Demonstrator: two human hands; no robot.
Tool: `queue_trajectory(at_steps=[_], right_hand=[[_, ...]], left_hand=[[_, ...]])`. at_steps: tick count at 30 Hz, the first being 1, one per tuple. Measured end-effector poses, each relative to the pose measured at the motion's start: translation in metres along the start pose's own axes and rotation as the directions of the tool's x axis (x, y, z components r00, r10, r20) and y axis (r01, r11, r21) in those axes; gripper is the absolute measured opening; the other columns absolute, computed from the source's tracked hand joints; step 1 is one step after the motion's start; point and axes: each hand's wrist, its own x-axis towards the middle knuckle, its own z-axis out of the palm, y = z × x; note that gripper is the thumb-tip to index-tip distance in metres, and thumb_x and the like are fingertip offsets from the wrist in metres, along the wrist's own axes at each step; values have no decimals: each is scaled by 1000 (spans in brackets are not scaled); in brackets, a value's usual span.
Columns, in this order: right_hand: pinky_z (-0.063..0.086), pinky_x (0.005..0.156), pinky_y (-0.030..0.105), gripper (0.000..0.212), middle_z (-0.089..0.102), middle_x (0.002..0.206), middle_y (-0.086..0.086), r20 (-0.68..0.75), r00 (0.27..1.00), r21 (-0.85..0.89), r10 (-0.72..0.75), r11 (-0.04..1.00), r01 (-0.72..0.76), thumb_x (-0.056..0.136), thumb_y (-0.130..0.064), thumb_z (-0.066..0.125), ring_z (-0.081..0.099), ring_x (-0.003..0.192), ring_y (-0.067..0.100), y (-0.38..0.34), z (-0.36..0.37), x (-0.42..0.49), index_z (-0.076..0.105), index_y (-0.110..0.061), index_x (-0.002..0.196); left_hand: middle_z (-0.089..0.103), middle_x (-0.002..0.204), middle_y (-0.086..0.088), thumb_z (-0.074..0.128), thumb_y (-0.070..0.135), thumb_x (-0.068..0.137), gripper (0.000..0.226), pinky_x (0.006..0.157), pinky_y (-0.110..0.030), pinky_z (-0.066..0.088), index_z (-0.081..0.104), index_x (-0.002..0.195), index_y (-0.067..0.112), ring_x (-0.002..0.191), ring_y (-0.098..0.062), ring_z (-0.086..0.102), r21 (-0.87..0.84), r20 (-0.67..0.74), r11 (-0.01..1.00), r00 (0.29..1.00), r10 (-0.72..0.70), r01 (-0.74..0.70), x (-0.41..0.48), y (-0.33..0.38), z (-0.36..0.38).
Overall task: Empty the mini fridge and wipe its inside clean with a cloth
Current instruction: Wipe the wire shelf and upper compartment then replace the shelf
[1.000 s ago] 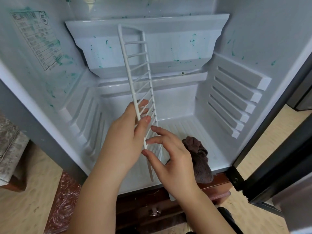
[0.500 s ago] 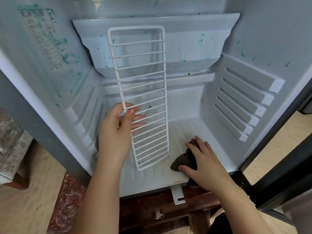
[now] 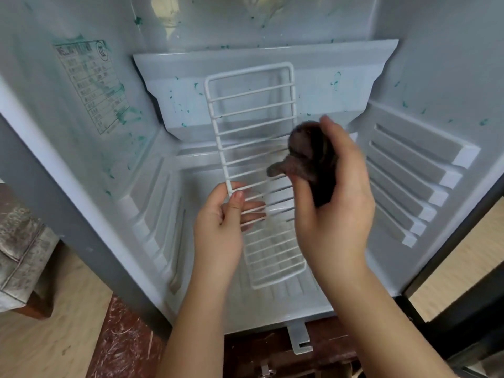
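The left hand point(image 3: 218, 227) pinches the side bar of the thin white wire rack point(image 3: 256, 170), likely light and stiff, while the right hand point(image 3: 331, 203) beside it squeezes the soft brown cloth point(image 3: 305, 162).

Wire rack point(image 3: 253, 137): smooth white-coated wire. Cloth point(image 3: 313, 165): dark brown, fuzzy, matt. Fridge liner point(image 3: 409, 64): smooth white plastic, green-smeared. Floor point(image 3: 54, 347): wood-look.

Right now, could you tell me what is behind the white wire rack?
Through the wire rack show the fridge's back wall, speckled green, and the ribbed floor. The right hand, holding the brown cloth, covers part of the rack's right side, and the left hand covers its left edge.
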Motion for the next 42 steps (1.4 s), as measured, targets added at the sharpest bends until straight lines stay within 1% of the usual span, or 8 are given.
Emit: queue_trajectory(at_steps=[5, 11, 18, 21, 24, 28, 34, 42], right_hand=[[41, 104, 40, 20, 60, 125, 19, 265, 926, 24, -269, 962, 272, 88, 0, 55, 51, 123, 34, 9, 65, 15, 71, 1, 101], [41, 101, 33, 22, 64, 115, 16, 238, 920, -161, -311, 922, 353, 85, 3, 52, 55, 114, 34, 42, 44, 26, 72, 1, 92], [38, 98, 18, 22, 65, 113, 11, 137, 971, -280, -197, 932, 229, 81, 11, 64, 53, 109, 25, 55, 13, 34, 74, -4, 94], [43, 99, 29, 17, 65, 114, 15, 107, 941, -202, -322, 919, 338, 84, 9, 63, 57, 111, 28, 32, 24, 43, 73, 0, 94], [42, 102, 39, 13, 63, 118, 19, 238, 865, -103, -442, 874, 475, 87, 5, 60, 56, 117, 35, 16, 58, 52, 71, 4, 95], [35, 109, 35, 29, 59, 130, 16, 423, 810, -169, -406, 843, 510, 85, 1, 48, 47, 128, 36, 20, 82, 47, 68, 0, 107], [40, 105, 36, 31, 58, 132, 12, 420, 797, -235, -435, 796, 558, 91, -6, 47, 49, 126, 35, 27, 64, 54, 68, -4, 113], [40, 97, 29, 39, 62, 124, 14, 266, 944, -489, -197, 816, 308, 81, 3, 44, 56, 109, 36, 59, 4, 64, 71, -3, 108]], left_hand=[[59, 60, 5, 42, 1, 100, 19, 49, -13, 43, 60, 98, 6, 53, 0, 55, 9, -19, 1000, 1000, 3, -3, 6, -3, 1], [68, 69, -5, 44, 14, 100, 18, 56, -34, 56, 59, 91, 20, 59, -21, 67, -50, 25, 990, 991, -131, 132, 9, -3, 6], [72, 84, -14, 44, 18, 101, 15, 58, -24, 54, 55, 91, 17, 66, -25, 71, -44, 20, 983, 984, -176, 177, 9, -5, 7], [73, 75, -6, 45, 19, 101, 15, 59, -24, 53, 55, 90, 18, 65, -23, 71, -39, -10, 983, 983, -182, 182, 9, -5, 10], [67, 58, 4, 43, 14, 101, 20, 58, -25, 52, 53, 85, 22, 55, -15, 69, -48, -42, 982, 982, -183, 181, 10, -3, 14], [67, 59, 3, 41, 9, 100, 16, 61, -26, 56, 54, 92, 15, 58, -16, 70, 1, -48, 987, 986, -160, 160, 10, -4, 14], [72, 80, -8, 47, 19, 100, 19, 63, -32, 58, 57, 86, 27, 68, -19, 72, 16, -91, 989, 985, -146, 148, 7, -6, 14], [73, 76, -5, 45, 20, 100, 14, 65, -32, 55, 57, 96, 15, 65, -16, 71, -30, -36, 983, 982, -184, 183, 4, -1, 12]])
